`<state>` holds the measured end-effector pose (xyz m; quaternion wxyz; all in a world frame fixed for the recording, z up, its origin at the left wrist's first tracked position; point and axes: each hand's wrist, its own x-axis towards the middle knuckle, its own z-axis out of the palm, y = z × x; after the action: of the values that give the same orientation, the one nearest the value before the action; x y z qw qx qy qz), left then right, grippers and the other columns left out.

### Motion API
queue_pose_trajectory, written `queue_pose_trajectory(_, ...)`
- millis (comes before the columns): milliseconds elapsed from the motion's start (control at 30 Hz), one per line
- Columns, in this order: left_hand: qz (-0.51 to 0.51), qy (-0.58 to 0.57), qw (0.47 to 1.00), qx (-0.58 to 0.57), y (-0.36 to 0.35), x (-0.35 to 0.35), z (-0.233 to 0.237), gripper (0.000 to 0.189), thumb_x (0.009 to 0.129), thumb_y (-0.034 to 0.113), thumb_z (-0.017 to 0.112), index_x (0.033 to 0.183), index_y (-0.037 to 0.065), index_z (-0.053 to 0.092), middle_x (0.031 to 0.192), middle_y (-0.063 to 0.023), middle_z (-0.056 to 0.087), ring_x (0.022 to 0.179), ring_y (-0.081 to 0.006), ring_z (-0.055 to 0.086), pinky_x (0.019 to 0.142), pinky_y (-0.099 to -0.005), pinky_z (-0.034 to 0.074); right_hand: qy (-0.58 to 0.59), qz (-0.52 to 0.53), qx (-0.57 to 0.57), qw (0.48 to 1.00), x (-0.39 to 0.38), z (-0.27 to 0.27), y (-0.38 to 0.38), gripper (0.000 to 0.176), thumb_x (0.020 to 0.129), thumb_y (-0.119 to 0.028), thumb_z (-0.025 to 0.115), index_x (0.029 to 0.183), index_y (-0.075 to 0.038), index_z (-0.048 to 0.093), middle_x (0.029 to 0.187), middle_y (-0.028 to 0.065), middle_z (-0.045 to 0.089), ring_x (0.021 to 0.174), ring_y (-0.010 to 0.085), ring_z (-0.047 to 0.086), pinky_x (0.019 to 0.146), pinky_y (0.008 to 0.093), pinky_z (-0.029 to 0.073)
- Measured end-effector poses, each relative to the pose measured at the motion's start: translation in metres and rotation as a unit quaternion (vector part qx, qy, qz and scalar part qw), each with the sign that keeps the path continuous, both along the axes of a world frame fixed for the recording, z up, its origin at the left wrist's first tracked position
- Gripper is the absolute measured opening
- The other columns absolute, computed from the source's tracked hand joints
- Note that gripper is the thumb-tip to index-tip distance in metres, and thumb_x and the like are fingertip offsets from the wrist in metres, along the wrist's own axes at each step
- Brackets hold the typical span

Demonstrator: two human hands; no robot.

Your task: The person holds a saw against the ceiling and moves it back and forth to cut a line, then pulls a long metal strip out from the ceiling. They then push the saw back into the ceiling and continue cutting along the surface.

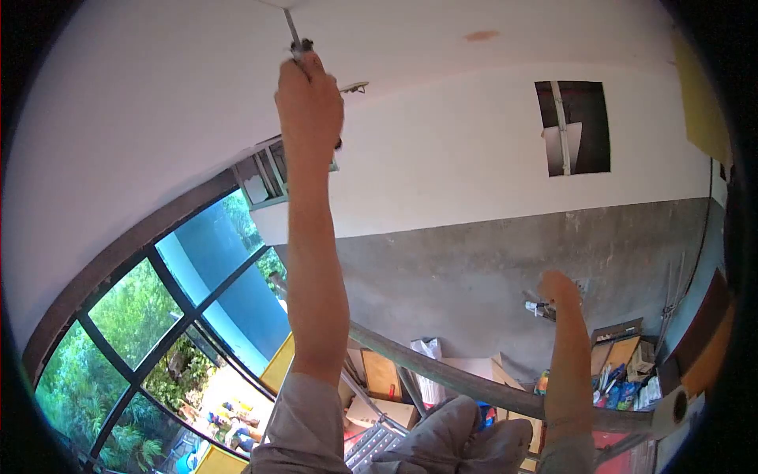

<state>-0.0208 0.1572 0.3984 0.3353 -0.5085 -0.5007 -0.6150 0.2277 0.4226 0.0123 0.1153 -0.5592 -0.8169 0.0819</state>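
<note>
My left hand (310, 107) reaches high overhead, its fingers closed round a dark-handled tool with a narrow grey metal blade (293, 28). The blade points up, its tip at the white ceiling (181, 79). A little of the dark handle shows beside the wrist. Lower on the right, my right hand (559, 289) is held out, fingers curled, in front of the grey wall band. A small white and dark object (540, 309) shows at its fingers; I cannot tell what it is.
A curved metal rail (458, 371) crosses in front of my legs, a perforated metal platform (377, 447) below. Cardboard boxes (383, 415) and a pile of supplies (616, 387) stand lower down. A large window (142, 363) is left; a rectangular opening (592, 130) cuts the upper wall.
</note>
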Motion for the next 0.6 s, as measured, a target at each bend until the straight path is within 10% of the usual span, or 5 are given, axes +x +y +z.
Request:
queue_pose_trajectory(233, -0.118, -0.003, 0.993, -0.002, -0.001, -0.005, 0.031, 0.027, 0.101, 0.028, 0.044, 0.109, 0.004, 0.054, 0.071, -0.0025, 0.057, 0.051, -0.0080, 0.048, 0.042, -0.0242, 0.034, 0.010, -0.009, -0.076, 0.997, 0.002, 0.024, -0.015, 0.032, 0.081, -0.021, 0.054, 0.103, -0.002, 0.068, 0.108, 0.0214, 0.066, 0.104, 0.0374, 0.063, 0.092, 0.0472, 0.050)
queue_pose_trajectory(433, -0.104, -0.050, 0.993, -0.036, -0.023, 0.015, 0.015, 0.024, 0.099, 0.025, 0.048, 0.108, 0.004, 0.054, 0.069, -0.0010, 0.055, 0.054, -0.0079, 0.049, 0.047, -0.0249, 0.038, 0.053, 0.045, -0.052, 0.996, -0.019, -0.010, 0.021, 0.026, 0.081, -0.020, 0.058, 0.092, 0.002, 0.066, 0.082, 0.0200, 0.068, 0.075, 0.0307, 0.068, 0.065, 0.0437, 0.051)
queue_pose_trajectory(600, -0.179, 0.065, 0.979, -0.078, 0.013, -0.053, 0.069, 0.021, 0.099, 0.026, 0.050, 0.106, 0.007, 0.055, 0.068, 0.0003, 0.054, 0.056, -0.0079, 0.049, 0.051, -0.0235, 0.041, 0.034, 0.037, -0.031, 0.998, -0.005, -0.001, 0.014, 0.027, 0.081, -0.021, 0.057, 0.094, 0.000, 0.067, 0.081, 0.0202, 0.068, 0.074, 0.0320, 0.068, 0.067, 0.0442, 0.051)
